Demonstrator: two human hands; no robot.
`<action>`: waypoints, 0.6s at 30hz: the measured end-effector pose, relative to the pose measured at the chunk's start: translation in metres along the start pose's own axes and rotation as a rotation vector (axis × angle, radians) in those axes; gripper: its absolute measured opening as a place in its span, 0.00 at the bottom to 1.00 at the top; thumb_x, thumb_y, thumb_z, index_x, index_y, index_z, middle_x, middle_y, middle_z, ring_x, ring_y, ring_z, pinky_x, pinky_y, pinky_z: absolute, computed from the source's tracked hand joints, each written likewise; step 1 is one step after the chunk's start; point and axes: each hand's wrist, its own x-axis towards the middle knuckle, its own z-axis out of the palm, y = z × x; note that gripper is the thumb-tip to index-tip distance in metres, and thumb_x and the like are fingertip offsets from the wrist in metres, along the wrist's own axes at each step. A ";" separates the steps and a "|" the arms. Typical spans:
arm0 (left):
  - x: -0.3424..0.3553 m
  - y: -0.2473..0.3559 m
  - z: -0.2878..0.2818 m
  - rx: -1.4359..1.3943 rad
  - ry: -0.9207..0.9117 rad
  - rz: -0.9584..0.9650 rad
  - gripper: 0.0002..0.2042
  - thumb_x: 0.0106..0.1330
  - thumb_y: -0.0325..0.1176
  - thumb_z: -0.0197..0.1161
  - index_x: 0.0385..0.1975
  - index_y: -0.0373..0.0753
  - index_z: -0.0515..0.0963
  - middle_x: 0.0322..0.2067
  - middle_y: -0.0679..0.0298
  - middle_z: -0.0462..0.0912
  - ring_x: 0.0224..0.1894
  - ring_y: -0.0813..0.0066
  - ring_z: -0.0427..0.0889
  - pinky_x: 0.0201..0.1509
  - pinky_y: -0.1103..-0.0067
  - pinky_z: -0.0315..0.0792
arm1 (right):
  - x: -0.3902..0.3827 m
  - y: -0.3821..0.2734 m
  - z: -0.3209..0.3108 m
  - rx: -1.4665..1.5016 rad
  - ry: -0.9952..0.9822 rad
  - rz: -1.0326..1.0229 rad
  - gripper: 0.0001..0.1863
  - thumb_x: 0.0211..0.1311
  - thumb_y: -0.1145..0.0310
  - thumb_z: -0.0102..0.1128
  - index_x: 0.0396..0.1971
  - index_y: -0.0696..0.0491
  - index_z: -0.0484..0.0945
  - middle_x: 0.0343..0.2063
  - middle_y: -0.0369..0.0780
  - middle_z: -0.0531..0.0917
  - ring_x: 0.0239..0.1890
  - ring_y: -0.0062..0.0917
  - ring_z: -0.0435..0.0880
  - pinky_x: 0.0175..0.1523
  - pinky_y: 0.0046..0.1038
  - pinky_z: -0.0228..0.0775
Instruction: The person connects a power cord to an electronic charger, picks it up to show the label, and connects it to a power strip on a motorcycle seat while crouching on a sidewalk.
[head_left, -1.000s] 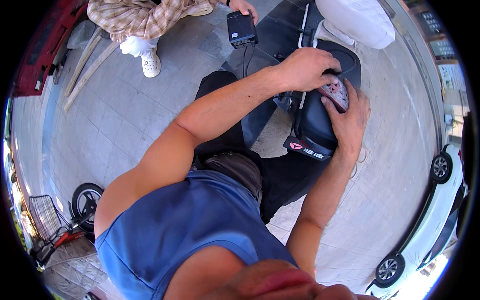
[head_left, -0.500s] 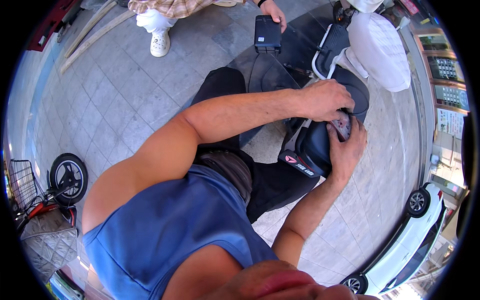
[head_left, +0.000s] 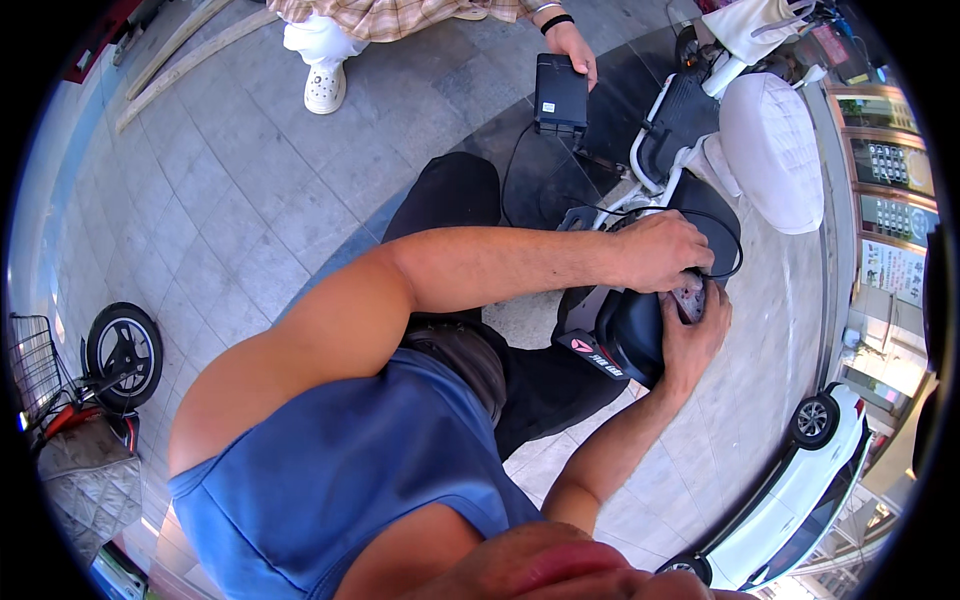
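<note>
A small translucent lamp (head_left: pixel 689 298) with reddish parts sits between my two hands, by the black seat (head_left: pixel 634 335) of a white scooter (head_left: pixel 640 160). My left hand (head_left: pixel 660 252) reaches across from the left, its fingers curled down onto the lamp's far end. Coming up from the near side, my right hand (head_left: pixel 697 342) grips the lamp between thumb and fingers. A thin black cable (head_left: pixel 739 250) loops just beyond my left hand. Part of the lamp is hidden by my fingers. Below the seat, a dark label plate (head_left: pixel 595 356) faces me.
A person's hand (head_left: pixel 573 48) with a black wristband holds a black box (head_left: pixel 561 95) with a cable. The scooter's front carries a white quilted cover (head_left: pixel 770 150). A white car (head_left: pixel 790 500) stands at right, a bike wheel (head_left: pixel 124 357) at left, wooden strips (head_left: pixel 185 70) at far left.
The view has shifted a little. The other person's hand and black box appear farther right and lower. The black cable now loops over beyond my left hand. Both my hands stay on the lamp.
</note>
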 end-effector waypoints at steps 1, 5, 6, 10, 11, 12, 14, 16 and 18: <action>-0.001 0.000 0.002 -0.009 0.009 -0.002 0.13 0.58 0.37 0.72 0.42 0.42 0.84 0.38 0.62 0.83 0.48 0.60 0.83 0.58 0.65 0.72 | -0.001 0.000 0.001 -0.005 -0.002 0.004 0.36 0.45 0.63 0.81 0.56 0.59 0.77 0.56 0.50 0.80 0.59 0.47 0.76 0.66 0.45 0.65; -0.001 -0.002 0.005 -0.022 0.043 -0.022 0.14 0.58 0.37 0.71 0.42 0.41 0.84 0.38 0.62 0.84 0.48 0.60 0.83 0.58 0.65 0.72 | 0.000 -0.002 0.002 -0.023 -0.013 0.023 0.37 0.44 0.64 0.82 0.56 0.60 0.77 0.55 0.51 0.79 0.59 0.48 0.76 0.65 0.47 0.66; -0.002 0.000 0.006 -0.016 0.050 -0.021 0.14 0.57 0.37 0.71 0.42 0.40 0.84 0.39 0.62 0.84 0.48 0.61 0.83 0.59 0.65 0.72 | 0.000 -0.002 0.002 -0.028 -0.016 0.028 0.37 0.44 0.65 0.82 0.56 0.60 0.77 0.55 0.51 0.79 0.59 0.49 0.76 0.65 0.47 0.66; -0.003 0.000 0.005 -0.023 0.043 -0.032 0.14 0.56 0.36 0.69 0.43 0.41 0.84 0.39 0.62 0.84 0.48 0.62 0.84 0.60 0.65 0.72 | -0.001 0.008 0.008 -0.042 -0.022 0.023 0.38 0.44 0.65 0.83 0.56 0.62 0.75 0.55 0.55 0.78 0.60 0.53 0.75 0.66 0.48 0.66; -0.003 0.001 0.005 -0.027 0.047 -0.038 0.14 0.56 0.35 0.69 0.43 0.41 0.84 0.39 0.62 0.84 0.48 0.62 0.84 0.60 0.65 0.72 | -0.002 0.010 0.008 -0.044 -0.017 0.025 0.38 0.44 0.65 0.83 0.56 0.62 0.75 0.56 0.55 0.78 0.60 0.53 0.74 0.66 0.48 0.66; -0.004 0.001 0.005 -0.031 0.052 -0.045 0.14 0.56 0.35 0.68 0.43 0.41 0.84 0.39 0.62 0.84 0.48 0.63 0.84 0.60 0.65 0.72 | -0.002 0.011 0.009 -0.046 -0.013 0.025 0.38 0.45 0.65 0.83 0.56 0.63 0.75 0.56 0.55 0.77 0.60 0.53 0.74 0.66 0.48 0.66; -0.005 0.001 0.007 -0.024 0.062 -0.059 0.14 0.56 0.36 0.68 0.42 0.42 0.84 0.39 0.63 0.84 0.48 0.64 0.84 0.60 0.66 0.72 | -0.003 0.015 0.011 -0.022 -0.030 0.051 0.39 0.46 0.65 0.83 0.57 0.64 0.73 0.58 0.56 0.76 0.61 0.53 0.73 0.68 0.48 0.65; -0.005 0.002 0.009 -0.018 0.047 -0.075 0.13 0.56 0.37 0.68 0.40 0.42 0.84 0.38 0.63 0.84 0.48 0.65 0.84 0.59 0.66 0.72 | -0.005 0.018 0.011 -0.036 -0.061 0.059 0.40 0.46 0.65 0.82 0.59 0.65 0.72 0.59 0.57 0.75 0.63 0.53 0.73 0.69 0.49 0.64; -0.006 0.003 0.010 -0.014 0.057 -0.080 0.11 0.57 0.37 0.67 0.38 0.43 0.84 0.37 0.65 0.84 0.47 0.67 0.84 0.57 0.67 0.71 | -0.005 0.006 0.005 -0.061 -0.136 0.113 0.41 0.50 0.66 0.80 0.61 0.66 0.69 0.61 0.58 0.72 0.65 0.54 0.70 0.70 0.50 0.62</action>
